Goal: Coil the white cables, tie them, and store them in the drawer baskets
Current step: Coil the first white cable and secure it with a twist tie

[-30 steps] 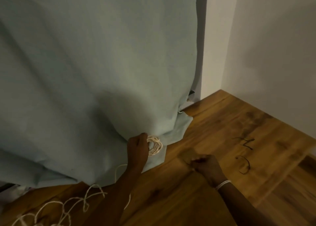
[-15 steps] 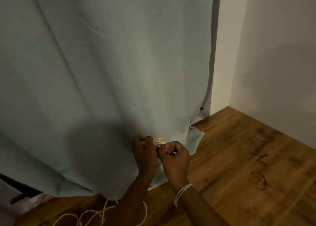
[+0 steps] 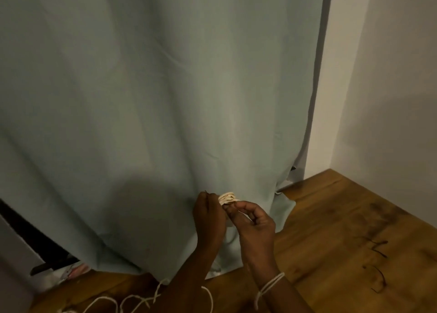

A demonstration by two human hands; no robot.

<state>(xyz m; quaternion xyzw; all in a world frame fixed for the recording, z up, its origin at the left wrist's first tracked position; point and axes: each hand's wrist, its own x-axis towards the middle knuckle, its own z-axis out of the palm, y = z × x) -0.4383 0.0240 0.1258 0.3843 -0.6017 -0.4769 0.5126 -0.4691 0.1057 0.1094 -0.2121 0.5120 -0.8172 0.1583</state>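
Hands meet before a pale blue curtain [image 3: 153,99]: left hand [image 3: 209,215] grips a small coil of white cable [image 3: 227,198], right hand [image 3: 254,220] pinches it with curled fingers. Loose cable [image 3: 132,301] trails across the wooden floor [image 3: 343,218].

A small bundle of white cable [image 3: 227,198], wound into several tight loops, sits upright between the two hands, gripped by the left hand [image 3: 208,214] and pinched at its right side by the fingertips of the right hand [image 3: 254,220]. More loose white cable [image 3: 142,301] lies in slack curls on the floor below the left forearm, nearer the person than both hands.
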